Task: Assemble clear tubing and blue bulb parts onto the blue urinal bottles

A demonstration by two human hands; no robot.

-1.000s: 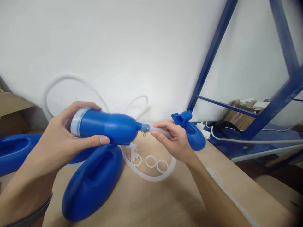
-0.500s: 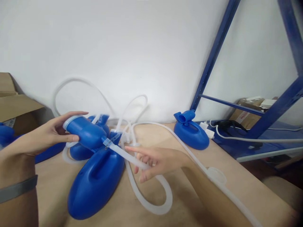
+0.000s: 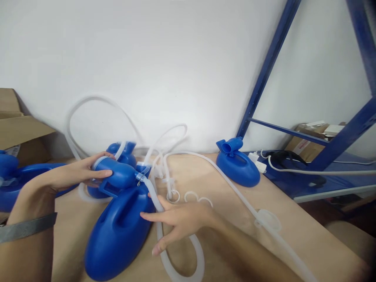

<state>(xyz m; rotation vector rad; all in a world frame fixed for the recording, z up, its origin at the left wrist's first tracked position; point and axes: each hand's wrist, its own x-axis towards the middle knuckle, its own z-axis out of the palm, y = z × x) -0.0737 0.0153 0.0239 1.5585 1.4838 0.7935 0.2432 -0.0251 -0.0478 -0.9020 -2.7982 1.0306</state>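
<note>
My left hand [image 3: 94,171] is wrapped round a blue plastic funnel cup [image 3: 120,174] with a whitish rim, its wide end toward my palm. From its narrow end, past a small clear clamp [image 3: 140,178], runs a translucent corrugated hose [image 3: 153,192] that loops over the table. Under the cup lies a blue handled bottle [image 3: 117,235], like a urinal bottle, tilted toward me. My right hand [image 3: 182,219] has its fingers spread, over the hose and close to the bottle's right side. Whether its fingertips touch the bottle, I cannot tell.
Another blue bottle [image 3: 239,168] stands at the right, with more blue bottles [image 3: 44,172] at the left. White rings [image 3: 190,196], a clear lid [image 3: 268,220] and a long hose [image 3: 217,168] lie on the table. A cardboard box [image 3: 23,125] and a blue rack [image 3: 264,78] flank it.
My left hand has lowered the funnel cup and shifted it slightly right. The right hand has moved toward the bottle with its fingers spreading, and the hose now bends down more steeply.
</note>
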